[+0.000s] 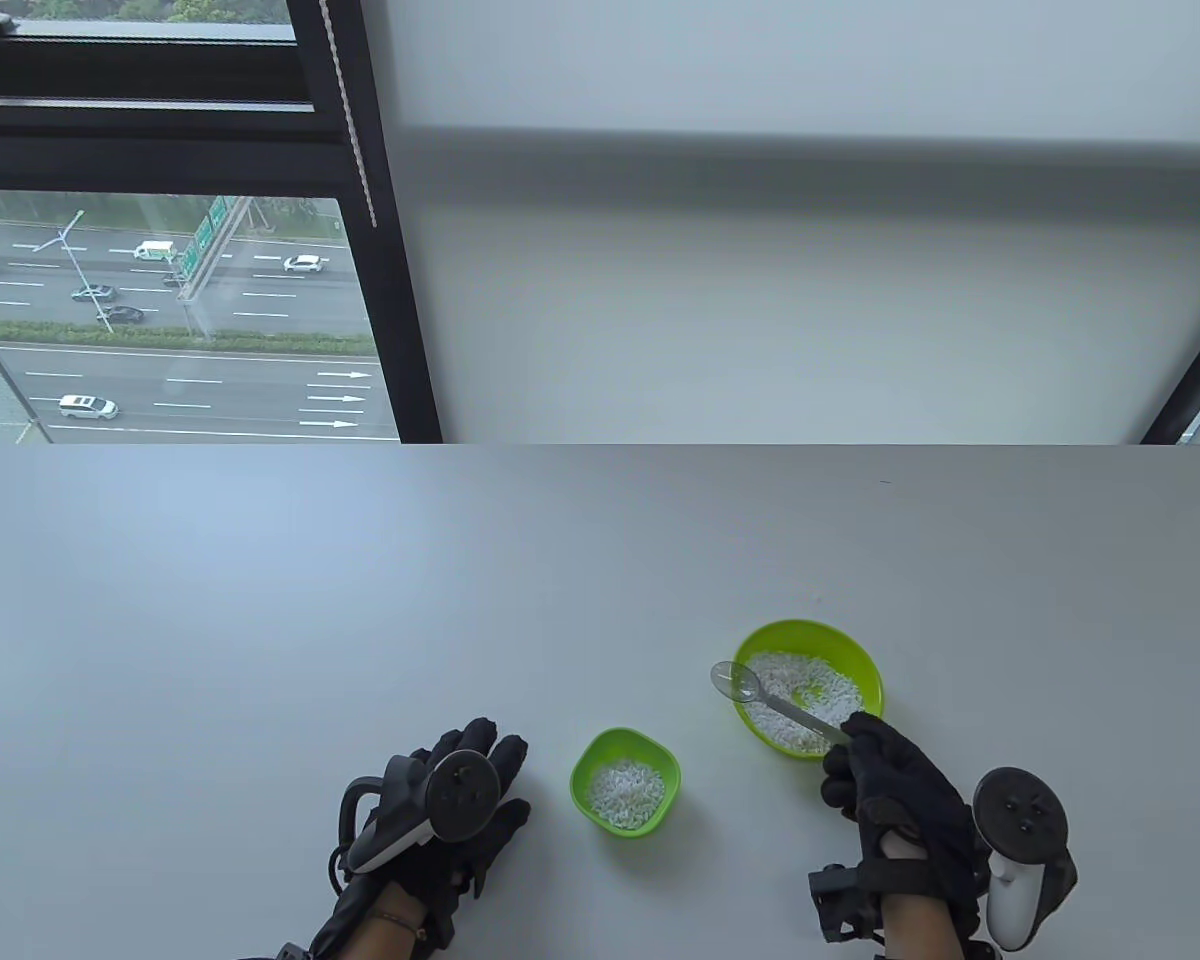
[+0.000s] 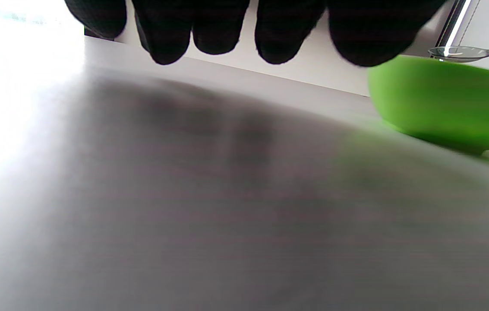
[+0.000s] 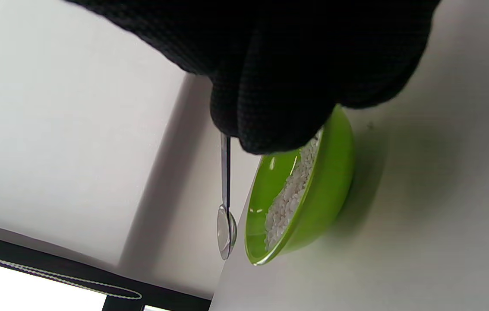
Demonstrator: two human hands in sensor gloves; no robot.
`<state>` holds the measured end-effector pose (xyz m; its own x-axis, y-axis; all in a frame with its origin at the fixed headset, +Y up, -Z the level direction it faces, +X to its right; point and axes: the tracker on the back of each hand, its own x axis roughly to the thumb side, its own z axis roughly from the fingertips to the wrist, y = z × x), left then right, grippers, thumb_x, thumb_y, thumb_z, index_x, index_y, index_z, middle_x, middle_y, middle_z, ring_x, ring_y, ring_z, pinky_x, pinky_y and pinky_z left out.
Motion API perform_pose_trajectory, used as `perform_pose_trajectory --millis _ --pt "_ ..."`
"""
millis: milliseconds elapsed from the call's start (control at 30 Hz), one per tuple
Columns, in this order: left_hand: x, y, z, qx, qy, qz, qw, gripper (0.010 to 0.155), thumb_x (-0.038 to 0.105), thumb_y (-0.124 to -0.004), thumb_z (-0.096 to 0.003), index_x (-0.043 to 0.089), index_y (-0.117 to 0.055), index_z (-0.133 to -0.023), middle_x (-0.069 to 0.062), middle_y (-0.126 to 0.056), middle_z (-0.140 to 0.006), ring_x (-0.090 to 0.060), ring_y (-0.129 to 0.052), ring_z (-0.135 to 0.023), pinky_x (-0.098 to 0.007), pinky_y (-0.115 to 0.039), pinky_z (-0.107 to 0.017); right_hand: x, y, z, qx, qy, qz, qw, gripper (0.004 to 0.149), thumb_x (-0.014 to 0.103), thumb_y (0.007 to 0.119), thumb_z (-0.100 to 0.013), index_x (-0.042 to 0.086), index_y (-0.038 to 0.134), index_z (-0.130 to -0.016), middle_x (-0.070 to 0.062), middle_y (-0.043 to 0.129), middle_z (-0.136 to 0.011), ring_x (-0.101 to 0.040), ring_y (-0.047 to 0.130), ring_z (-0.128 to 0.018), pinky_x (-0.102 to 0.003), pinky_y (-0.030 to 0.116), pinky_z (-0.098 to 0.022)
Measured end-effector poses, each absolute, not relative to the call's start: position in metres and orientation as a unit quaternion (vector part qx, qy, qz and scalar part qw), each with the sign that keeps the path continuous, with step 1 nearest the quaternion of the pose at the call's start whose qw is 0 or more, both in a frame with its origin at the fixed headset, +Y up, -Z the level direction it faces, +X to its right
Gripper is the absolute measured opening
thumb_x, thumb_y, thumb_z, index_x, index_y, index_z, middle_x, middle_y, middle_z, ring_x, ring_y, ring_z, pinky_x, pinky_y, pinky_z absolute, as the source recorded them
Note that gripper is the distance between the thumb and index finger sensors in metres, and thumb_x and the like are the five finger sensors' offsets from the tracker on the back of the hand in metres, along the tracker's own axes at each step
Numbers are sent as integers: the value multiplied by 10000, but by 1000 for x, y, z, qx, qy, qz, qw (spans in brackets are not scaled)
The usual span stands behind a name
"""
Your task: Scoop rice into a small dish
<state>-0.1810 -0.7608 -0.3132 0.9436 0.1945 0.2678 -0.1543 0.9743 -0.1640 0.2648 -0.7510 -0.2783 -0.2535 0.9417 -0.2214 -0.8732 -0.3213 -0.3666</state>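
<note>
A large green bowl (image 1: pixel 860 668) of white rice (image 1: pixel 810 690) stands at the front right of the table. A small green dish (image 1: pixel 660 762) with some rice in it stands to its left. My right hand (image 1: pixel 860 755) grips the handle of a clear plastic spoon (image 1: pixel 736 681). The spoon's bowl looks empty and hovers over the large bowl's left rim. The right wrist view shows the spoon (image 3: pixel 226 226) beside the large bowl (image 3: pixel 326 190). My left hand (image 1: pixel 470 790) rests flat on the table left of the small dish, holding nothing.
The white table (image 1: pixel 360 600) runs to a wall and a window at the back. In the left wrist view my fingertips (image 2: pixel 279 43) hang over the table, with a green vessel (image 2: pixel 443 103) and the spoon (image 2: pixel 460 52) at the right.
</note>
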Motion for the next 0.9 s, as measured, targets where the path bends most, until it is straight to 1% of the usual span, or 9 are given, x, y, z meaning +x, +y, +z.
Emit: perform_pose_trajectory --millis 100,200,367,500,667,733,833,900 --pt "-181 -761 -313 -73 -143 87 983 698 592 -702 -474 308 -612 -1105 -107 -554 -1222 -413 -674 -1065 -603 -567 -735 273 -756 -278 -232 -97 787 564 457 365 770 -525 124 806 -912 -39 1000 -670 -132 1048 -419 -376 875 -395" --pt "-182 -761 -313 -73 -142 90 983 698 591 -701 -474 307 -613 -1105 -106 -553 -1222 -414 -673 -1064 -604 -565 -735 279 -762 -278 -255 -95 781 562 468 371 771 -524 117 801 -916 -45 998 -674 -139 1048 -419 -381 873 -396" --pt "-181 -761 -313 -74 -143 89 983 696 592 -700 -475 309 -611 -1105 -106 -552 -1222 -411 -673 -1066 -602 -566 -736 284 -772 -281 -271 -67 770 573 490 395 774 -529 98 799 -918 -48 1001 -664 -147 1046 -410 -389 870 -387" --pt "-181 -761 -313 -75 -143 88 983 697 592 -700 -475 309 -610 -1106 -107 -552 -1222 -413 -674 -1064 -603 -567 -734 285 -772 -280 -290 -77 779 551 542 425 778 -529 82 760 -948 -66 984 -693 -163 1041 -435 -400 862 -399" --pt "-181 -761 -313 -76 -143 90 983 698 591 -701 -475 307 -609 -1106 -108 -550 -1223 -414 -673 -1064 -604 -565 -734 287 -773 -280 -301 -76 775 551 630 437 778 -530 55 652 -1015 -129 906 -801 -231 1006 -535 -446 822 -452" --pt "-181 -761 -313 -76 -143 91 983 698 591 -700 -476 305 -609 -1107 -107 -549 -1223 -414 -673 -1064 -604 -565 -734 288 -774 -280 -307 -77 777 544 647 443 778 -527 56 633 -1025 -145 883 -827 -243 999 -554 -455 815 -460" --pt "-181 -760 -313 -76 -143 91 983 699 592 -700 -475 306 -609 -1106 -106 -550 -1223 -414 -673 -1064 -603 -564 -736 287 -774 -280 -306 -75 778 544 727 458 775 -528 49 517 -1072 -220 735 -949 -334 918 -679 -514 746 -524" --pt "-181 -760 -313 -76 -142 91 983 699 592 -700 -474 307 -610 -1106 -104 -550 -1222 -413 -673 -1064 -603 -565 -735 286 -772 -279 -303 -86 783 536 764 466 770 -532 52 450 -1088 -260 612 -1012 -401 817 -774 -557 669 -574"
